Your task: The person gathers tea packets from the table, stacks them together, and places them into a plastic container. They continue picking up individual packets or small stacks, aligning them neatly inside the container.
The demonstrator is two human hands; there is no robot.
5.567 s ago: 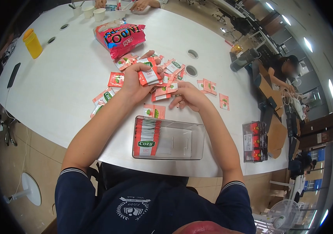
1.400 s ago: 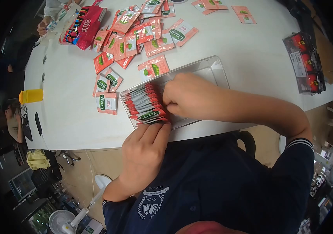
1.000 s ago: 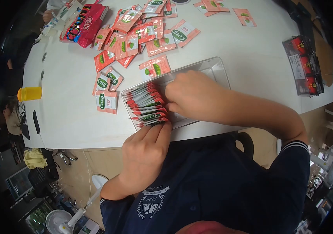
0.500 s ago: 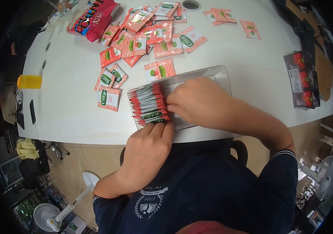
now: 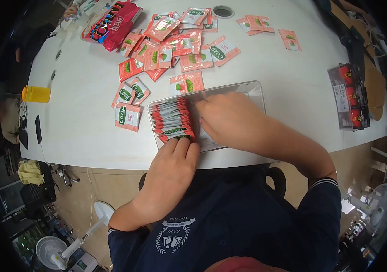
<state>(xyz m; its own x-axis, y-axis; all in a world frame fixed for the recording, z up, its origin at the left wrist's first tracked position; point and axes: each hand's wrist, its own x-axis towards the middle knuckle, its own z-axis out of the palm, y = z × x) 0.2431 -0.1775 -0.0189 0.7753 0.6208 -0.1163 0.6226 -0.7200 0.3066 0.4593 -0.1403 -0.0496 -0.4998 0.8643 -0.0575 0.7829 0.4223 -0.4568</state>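
Note:
A clear plastic tray lies at the table's near edge. In its left part, tea sachets stand packed on edge in a row, red and white with green Cozy labels. My left hand is at the near end of this row, its fingers together and closed over the nearest sachets. Inside the tray, to the right of the row, is my right hand, knuckles up and fingers curled in. Its fingertips point toward the row; whether they hold anything is hidden.
Loose sachets lie heaped beyond the tray, with a few at its left and others far right. A pink bag lies at the back left. A yellow bottle and a clear box with red items flank the table.
My right hand has shifted slightly away from the row's right side, and its fingertips have moved farther up the tray. My left hand stays at the row's near end.

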